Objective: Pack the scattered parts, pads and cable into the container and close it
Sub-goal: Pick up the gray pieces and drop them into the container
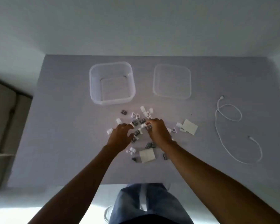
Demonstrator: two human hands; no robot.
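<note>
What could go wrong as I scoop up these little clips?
Small white and grey plastic clips lie scattered around both hands, so a scoop could flick some off the table. The clear square plastic container looks light and may slide when bumped. The white cable lies far right, easily forgotten.

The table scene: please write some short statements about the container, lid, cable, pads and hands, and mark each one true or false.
1. The container is empty. True.
2. The lid is on the container. False: it lies on the table, to the right of the container.
3. The white cable lies inside the container. False: it lies loose on the table, far right.
4. The left hand and the right hand are both over the pile of small parts. True.
5. Two pale square pads, the right pad and the near pad, lie on the table. True.
6. All small parts are white. False: some are grey.
</note>
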